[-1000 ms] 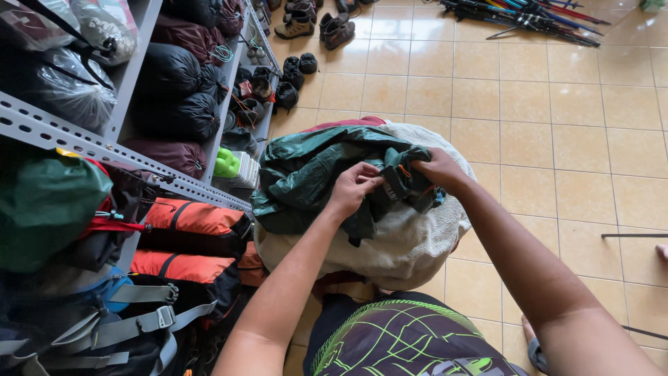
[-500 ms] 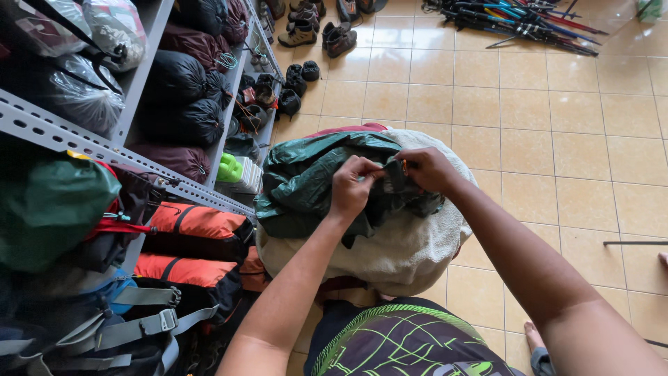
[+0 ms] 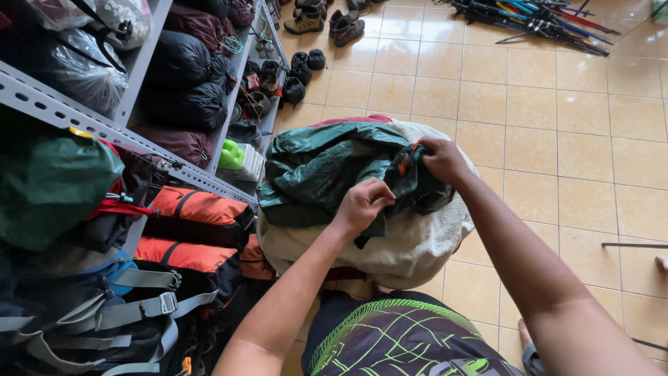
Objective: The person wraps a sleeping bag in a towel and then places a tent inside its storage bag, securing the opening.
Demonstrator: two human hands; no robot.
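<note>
Both hands work on a dark green cloth (image 3: 327, 163), a crumpled piece of thin shiny fabric that lies on top of a cream-coloured bundle (image 3: 417, 247) in the middle of the view. The left hand (image 3: 363, 206) is clenched on a fold at the near edge of the cloth, with the fingers (image 3: 379, 197) curled around the fabric. The right hand (image 3: 442, 159) is at 1 o'clock from the left one, near it, and it pinches the cloth at a spot where a small orange detail (image 3: 403, 166) shows; its fingers are closed on the fabric too. The stretch of cloth between the two hands is bunched and darker.

A red edge (image 3: 355, 120) shows at 12 o'clock behind the cloth. At 9 o'clock stands a metal shelf (image 3: 104, 127) filled with dark stuffed sacks (image 3: 188, 83), and below it lie orange rolled bags (image 3: 195, 209) and a grey backpack with straps (image 3: 118, 313). On the tiled floor (image 3: 557, 139), shoes (image 3: 327, 21) lie at 11 o'clock and a pile of poles (image 3: 543, 21) at 1 o'clock, well apart from the hands. The person's patterned shorts (image 3: 396, 341) are at 6 o'clock.
</note>
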